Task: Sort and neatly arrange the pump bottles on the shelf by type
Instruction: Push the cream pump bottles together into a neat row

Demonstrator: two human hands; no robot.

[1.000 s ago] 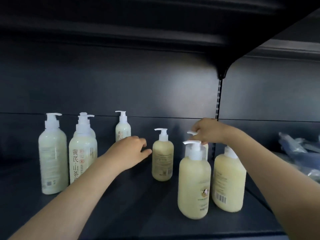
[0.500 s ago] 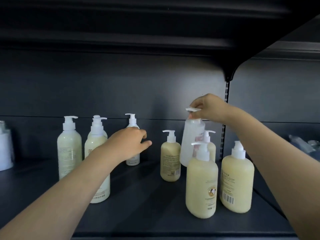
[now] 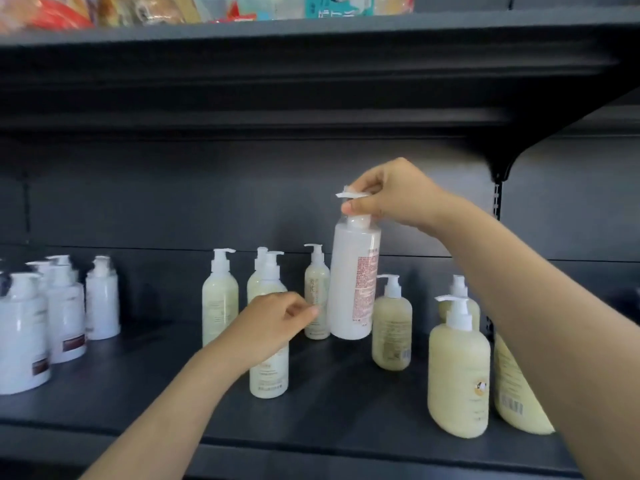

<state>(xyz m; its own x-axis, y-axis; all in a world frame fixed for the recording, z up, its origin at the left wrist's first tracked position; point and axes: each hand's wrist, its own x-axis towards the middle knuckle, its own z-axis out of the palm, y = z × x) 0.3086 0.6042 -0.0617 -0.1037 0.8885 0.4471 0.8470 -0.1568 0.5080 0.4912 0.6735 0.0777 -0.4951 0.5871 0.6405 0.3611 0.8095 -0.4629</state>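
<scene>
My right hand (image 3: 391, 197) grips the pump head of a tall white bottle (image 3: 353, 285) with red print, which hangs in the air above the dark shelf (image 3: 346, 403). My left hand (image 3: 273, 327) hovers with loosely curled fingers, empty, in front of several pale green bottles (image 3: 220, 299). Yellow bottles (image 3: 459, 379) stand at the right, one of them (image 3: 391, 330) just below the lifted bottle. A group of white bottles (image 3: 65, 317) stands at the far left.
The upper shelf's underside (image 3: 311, 98) hangs close above, carrying colourful packets (image 3: 104, 8). A bracket and slotted upright (image 3: 497, 202) divide the bays at the right. The shelf's front edge (image 3: 311, 455) runs below my arms.
My right hand has lifted the white bottle from behind the yellow ones and carried it up and left. The view has swung left, showing the white group. My left hand's fingers have curled a little.
</scene>
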